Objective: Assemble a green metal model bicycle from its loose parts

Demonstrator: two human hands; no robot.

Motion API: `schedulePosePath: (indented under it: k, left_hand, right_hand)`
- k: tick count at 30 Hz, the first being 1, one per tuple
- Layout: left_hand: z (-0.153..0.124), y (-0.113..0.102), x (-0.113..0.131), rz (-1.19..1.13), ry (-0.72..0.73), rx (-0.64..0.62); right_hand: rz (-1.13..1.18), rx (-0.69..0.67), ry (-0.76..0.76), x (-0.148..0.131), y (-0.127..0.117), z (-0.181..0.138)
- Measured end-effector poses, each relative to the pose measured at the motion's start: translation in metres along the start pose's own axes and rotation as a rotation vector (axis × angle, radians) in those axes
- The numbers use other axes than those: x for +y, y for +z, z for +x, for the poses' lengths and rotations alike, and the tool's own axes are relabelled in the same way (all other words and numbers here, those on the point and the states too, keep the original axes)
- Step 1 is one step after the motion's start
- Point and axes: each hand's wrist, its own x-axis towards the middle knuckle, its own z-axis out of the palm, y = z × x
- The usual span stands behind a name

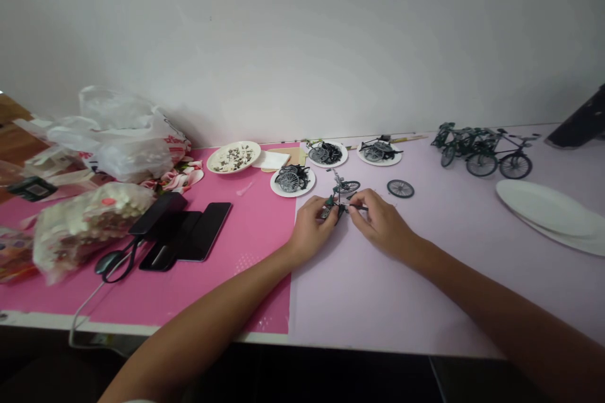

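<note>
My left hand (314, 227) is closed on a miniature bicycle (348, 187), its front wheel and handlebar pointing away from me; my fingers cover part of its rear. In my right hand (378, 221) is a thin tool with a dark handle (361, 207) and a slim light shaft, like a small screwdriver. Its tip meets the bicycle's lower frame, where details are too small to tell. A loose spoked wheel (401, 188) lies flat just beyond my right hand. The nearest white plate (278, 192), past my left hand, bears loose wheels.
Two more plates of dark bicycle parts, one a small plate (398, 158), stand near the wall. Upright miniature bicycles (483, 164) cluster at the right, with white oval plates (543, 201) in front. At left are phones (215, 233), a bowl of bits (211, 167) and plastic bags (127, 138).
</note>
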Motion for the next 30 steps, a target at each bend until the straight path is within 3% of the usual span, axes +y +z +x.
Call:
schedulePosePath:
  k: [10,19,30]
  left_hand:
    - [-0.0031,0.0005,0.0015,0.053,0.088,-0.019]
    - [-0.0010,-0.0009,0.0016,0.071,0.067,-0.010]
    - [-0.0045,-0.0004,0.0008,0.050,0.126,-0.038]
  right_hand:
    - [-0.057,-0.051,0.115,-0.0005,-0.0036,0.0028]
    - [0.188,-0.124,0.181,-0.0013,-0.0018,-0.0012]
    - [0.186,-0.159,0.236,-0.0039,-0.0060,0.0025]
